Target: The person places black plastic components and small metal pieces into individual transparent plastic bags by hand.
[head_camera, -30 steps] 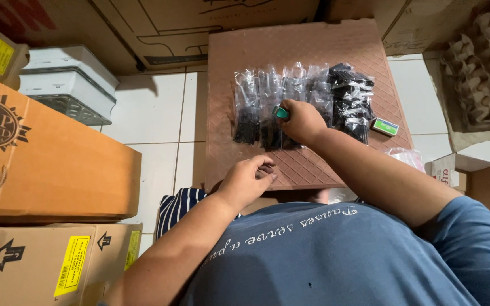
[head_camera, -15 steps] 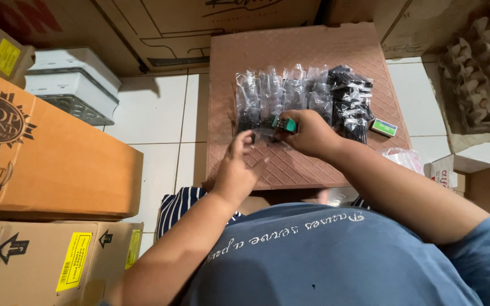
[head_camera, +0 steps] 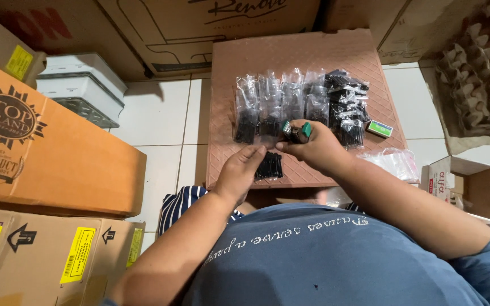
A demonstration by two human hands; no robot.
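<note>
My right hand [head_camera: 316, 148] grips a small green lighter [head_camera: 301, 131] above the near edge of a brown textured board [head_camera: 296, 51]. My left hand [head_camera: 240, 173] pinches a clear packet of black pieces [head_camera: 269, 166] and holds it next to the lighter. A row of similar clear packets [head_camera: 282, 102] lies across the middle of the board. A heap of more packets [head_camera: 348, 105] sits at the row's right end.
A small green and white box [head_camera: 380, 129] lies on the board's right edge, with a loose plastic bag [head_camera: 395, 163] beside it. Orange and brown cartons [head_camera: 52, 147] stand on the left, a white crate [head_camera: 77, 88] behind them. Egg trays [head_camera: 477, 73] sit at the right, an open small carton [head_camera: 469, 184] below.
My left hand rose from the board's near edge and took a packet from the row, pulling it toward me. My right hand drew back with the lighter to meet it.
</note>
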